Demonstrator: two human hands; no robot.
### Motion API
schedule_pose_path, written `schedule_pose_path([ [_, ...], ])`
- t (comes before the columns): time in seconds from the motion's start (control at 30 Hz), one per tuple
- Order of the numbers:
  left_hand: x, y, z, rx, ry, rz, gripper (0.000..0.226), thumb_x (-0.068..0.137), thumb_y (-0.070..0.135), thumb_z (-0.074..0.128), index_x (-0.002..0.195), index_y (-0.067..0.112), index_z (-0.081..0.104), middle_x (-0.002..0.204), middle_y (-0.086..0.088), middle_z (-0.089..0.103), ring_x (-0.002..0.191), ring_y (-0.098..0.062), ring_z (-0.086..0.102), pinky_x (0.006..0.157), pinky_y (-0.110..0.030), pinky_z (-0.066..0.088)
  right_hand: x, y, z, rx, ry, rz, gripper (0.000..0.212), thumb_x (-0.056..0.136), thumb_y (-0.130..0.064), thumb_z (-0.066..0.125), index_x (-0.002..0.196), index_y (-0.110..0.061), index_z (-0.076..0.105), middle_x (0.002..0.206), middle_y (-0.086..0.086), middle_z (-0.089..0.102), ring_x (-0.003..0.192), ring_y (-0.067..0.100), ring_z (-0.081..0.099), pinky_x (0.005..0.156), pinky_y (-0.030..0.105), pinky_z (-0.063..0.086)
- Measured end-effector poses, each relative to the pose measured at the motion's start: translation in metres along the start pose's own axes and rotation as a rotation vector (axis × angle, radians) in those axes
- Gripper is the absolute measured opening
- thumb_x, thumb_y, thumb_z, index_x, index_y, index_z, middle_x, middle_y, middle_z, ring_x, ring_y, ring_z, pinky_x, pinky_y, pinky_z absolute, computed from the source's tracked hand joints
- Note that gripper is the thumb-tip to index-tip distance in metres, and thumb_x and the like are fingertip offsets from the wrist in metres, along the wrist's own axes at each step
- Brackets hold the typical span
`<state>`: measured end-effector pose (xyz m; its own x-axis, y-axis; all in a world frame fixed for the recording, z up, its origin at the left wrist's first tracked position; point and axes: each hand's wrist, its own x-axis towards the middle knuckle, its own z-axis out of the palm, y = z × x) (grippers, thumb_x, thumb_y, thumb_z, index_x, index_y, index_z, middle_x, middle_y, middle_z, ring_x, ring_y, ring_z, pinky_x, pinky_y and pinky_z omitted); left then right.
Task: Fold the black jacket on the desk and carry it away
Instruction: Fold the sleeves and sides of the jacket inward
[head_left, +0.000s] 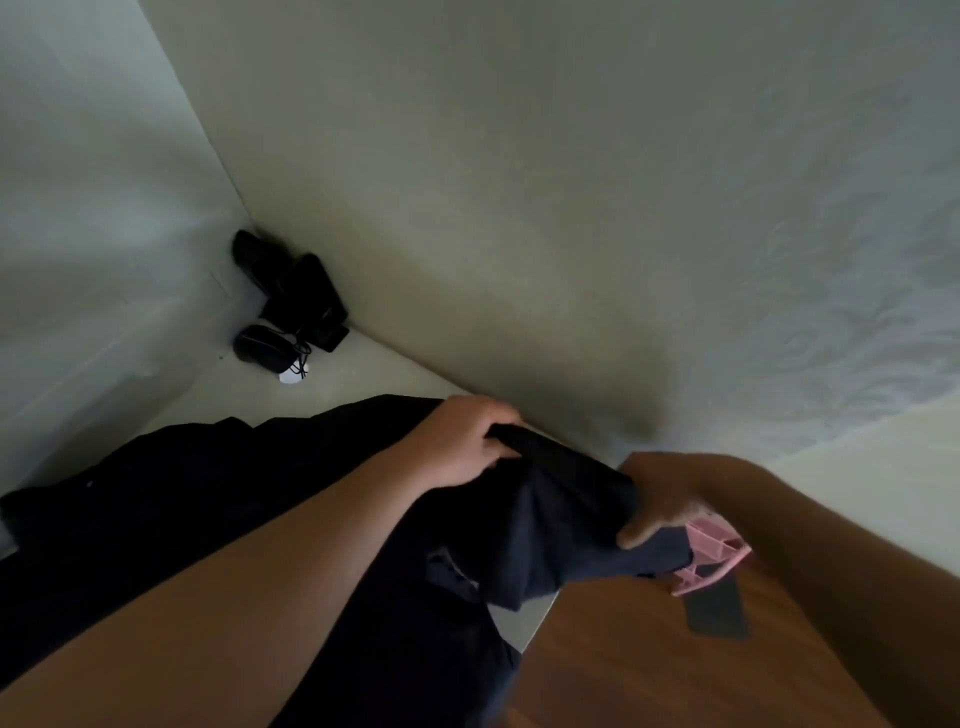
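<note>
The black jacket (218, 509) sprawls over the pale desk (363, 374), most of it spread out to the left of the two gripping hands, one part bunched up between them. Left hand (462, 441) is clamped on the upper edge of that bunched part, fingers curled over the cloth. Right hand (660, 499) is closed on the other end, thumb pressed on top of the fabric, the cloth drawn taut between the two grips. Just below the right hand sits a pink plastic piece (711, 556); what it is, the blur won't say. Far up and left of the grips, in the desk's corner, a cluster of small black gadgets (291, 301) with a cable.
</note>
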<state>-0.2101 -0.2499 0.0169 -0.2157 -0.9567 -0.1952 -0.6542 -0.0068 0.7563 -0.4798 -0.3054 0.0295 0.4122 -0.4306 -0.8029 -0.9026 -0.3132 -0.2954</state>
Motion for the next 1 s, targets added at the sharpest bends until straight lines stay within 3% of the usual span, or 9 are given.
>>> schedule_pose_path([
  [0.1, -0.006, -0.013, -0.014, -0.125, 0.079, -0.097, 0.019, 0.09, 0.013, 0.075, 0.087, 0.032, 0.075, 0.075, 0.003, 0.076, 0.064, -0.004, 0.07, 0.067, -0.022, 0.054, -0.022, 0.029, 0.024, 0.05, 0.001, 0.127, 0.021, 0.067, -0.019, 0.083, 0.084, -0.024, 0.071, 0.084, 0.004, 0.075, 0.074, 0.011, 0.069, 0.069, 0.031, 0.058],
  [0.17, -0.01, -0.022, -0.019, -0.243, 0.123, -0.152, 0.017, 0.089, 0.016, 0.073, 0.089, 0.032, 0.078, 0.076, -0.004, 0.076, 0.065, -0.009, 0.069, 0.069, -0.028, 0.054, -0.036, 0.048, 0.042, 0.09, 0.056, 0.173, 0.028, 0.063, -0.025, 0.077, 0.087, -0.036, 0.07, 0.087, -0.006, 0.075, 0.079, 0.009, 0.07, 0.066, 0.023, 0.057],
  [0.23, -0.016, -0.026, -0.021, -0.383, 0.143, -0.193, 0.017, 0.09, 0.019, 0.074, 0.09, 0.035, 0.079, 0.082, -0.009, 0.077, 0.069, -0.012, 0.07, 0.074, -0.032, 0.055, -0.047, 0.063, 0.057, 0.28, 0.123, 0.202, 0.046, 0.061, -0.022, 0.07, 0.104, -0.039, 0.072, 0.097, -0.006, 0.077, 0.089, 0.018, 0.073, 0.075, 0.03, 0.061],
  [0.43, -0.037, -0.037, -0.021, -0.398, 0.223, -0.172, 0.046, 0.093, 0.024, 0.072, 0.133, 0.044, 0.061, 0.126, 0.022, 0.062, 0.094, -0.007, 0.072, 0.08, -0.026, 0.059, -0.123, 0.043, 0.023, 0.789, 0.42, 0.138, 0.043, 0.069, 0.013, 0.052, 0.103, -0.001, 0.074, 0.074, 0.027, 0.069, 0.057, 0.03, 0.064, 0.047, 0.027, 0.046],
  [0.53, -0.067, -0.076, -0.021, -0.177, 0.333, -0.248, 0.042, 0.096, 0.023, 0.067, 0.135, 0.037, 0.061, 0.127, 0.011, 0.061, 0.11, -0.008, 0.065, 0.09, -0.032, 0.057, -0.177, 0.012, -0.013, 0.99, 0.648, 0.022, 0.052, 0.066, 0.019, 0.049, 0.102, -0.006, 0.075, 0.08, 0.025, 0.075, 0.058, 0.03, 0.07, 0.046, 0.028, 0.056],
  [0.67, -0.129, -0.141, -0.014, 0.57, 0.266, -0.36, 0.033, 0.099, 0.042, 0.055, 0.13, 0.04, 0.067, 0.136, 0.003, 0.064, 0.121, -0.022, 0.059, 0.095, -0.041, 0.048, -0.214, -0.038, -0.056, 1.032, 0.869, -0.124, 0.048, 0.091, 0.018, 0.043, 0.124, -0.012, 0.061, 0.066, -0.002, 0.076, 0.048, 0.015, 0.07, 0.043, 0.023, 0.058],
  [0.8, -0.158, -0.185, -0.002, 0.677, -0.083, -0.605, 0.074, 0.095, 0.077, 0.026, 0.163, 0.05, 0.01, 0.175, -0.007, 0.007, 0.159, -0.035, 0.006, 0.122, -0.063, 0.004, -0.22, -0.085, -0.077, 0.967, 0.76, -0.247, 0.058, 0.093, 0.023, 0.037, 0.12, -0.022, 0.062, 0.068, 0.001, 0.077, 0.051, 0.018, 0.072, 0.043, 0.025, 0.058],
  [0.9, -0.154, -0.198, 0.0, 0.638, -0.181, -0.641, 0.085, 0.092, 0.082, 0.023, 0.161, 0.05, -0.014, 0.173, -0.008, -0.023, 0.158, -0.037, -0.018, 0.12, -0.069, -0.011, -0.193, -0.114, -0.085, 1.016, 0.489, -0.299, 0.06, 0.093, 0.023, 0.032, 0.111, -0.024, 0.064, 0.078, -0.005, 0.079, 0.062, 0.011, 0.076, 0.055, 0.022, 0.062],
  [1.0, -0.139, -0.2, -0.013, 0.566, -0.211, -0.691, 0.089, 0.09, 0.083, 0.031, 0.159, 0.052, -0.017, 0.17, -0.009, -0.032, 0.156, -0.038, -0.025, 0.121, -0.07, -0.013, -0.187, -0.133, -0.106, 0.956, 0.381, -0.559, 0.08, 0.078, 0.03, 0.006, 0.138, 0.004, 0.053, 0.127, 0.027, 0.069, 0.119, 0.039, 0.067, 0.111, 0.04, 0.048],
])
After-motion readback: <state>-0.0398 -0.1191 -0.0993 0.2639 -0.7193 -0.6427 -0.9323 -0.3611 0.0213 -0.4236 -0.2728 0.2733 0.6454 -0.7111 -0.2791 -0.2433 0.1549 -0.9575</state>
